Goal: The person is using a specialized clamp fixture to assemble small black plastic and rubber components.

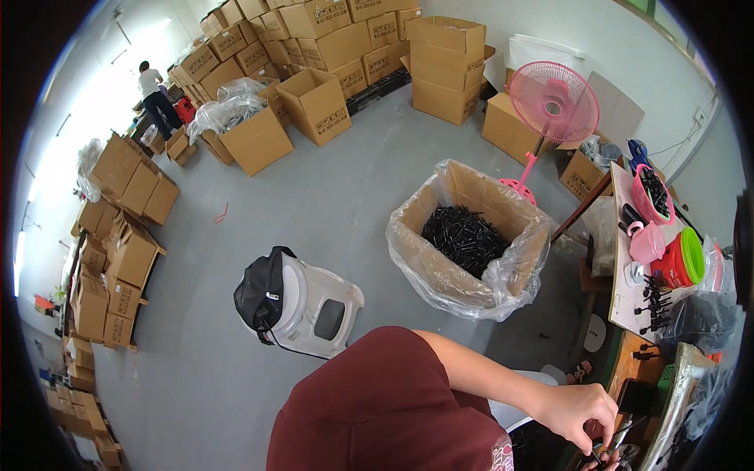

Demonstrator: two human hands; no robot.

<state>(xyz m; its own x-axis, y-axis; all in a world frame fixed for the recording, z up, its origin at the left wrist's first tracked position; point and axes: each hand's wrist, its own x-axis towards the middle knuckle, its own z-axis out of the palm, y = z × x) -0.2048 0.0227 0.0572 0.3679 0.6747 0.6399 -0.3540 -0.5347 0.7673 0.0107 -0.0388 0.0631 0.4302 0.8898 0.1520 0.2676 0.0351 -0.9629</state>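
My left hand (pixel 577 412) reaches over to the workbench at the lower right, its bare arm coming out of a maroon sleeve. Thumb and fingertips are pinched together on a small black part (pixel 598 458), mostly hidden. Just below it my right hand (pixel 613 463) shows only a few curled fingers at the picture's lower edge; what they hold is hidden. Several black stemmed pieces (pixel 653 306) lie on the white tabletop farther along the bench. A dark box-like object (pixel 638 396) sits right beside my left hand.
A plastic-lined carton (pixel 522 271) full of black parts stands on the floor, near a pink fan (pixel 554 102). A grey stool (pixel 338 310) carries a black mesh bag (pixel 263 290). The bench holds a red bucket (pixel 671 263) and pink basket (pixel 650 196). Stacked cartons (pixel 314 55) line the walls; a person (pixel 153 98) stands far left.
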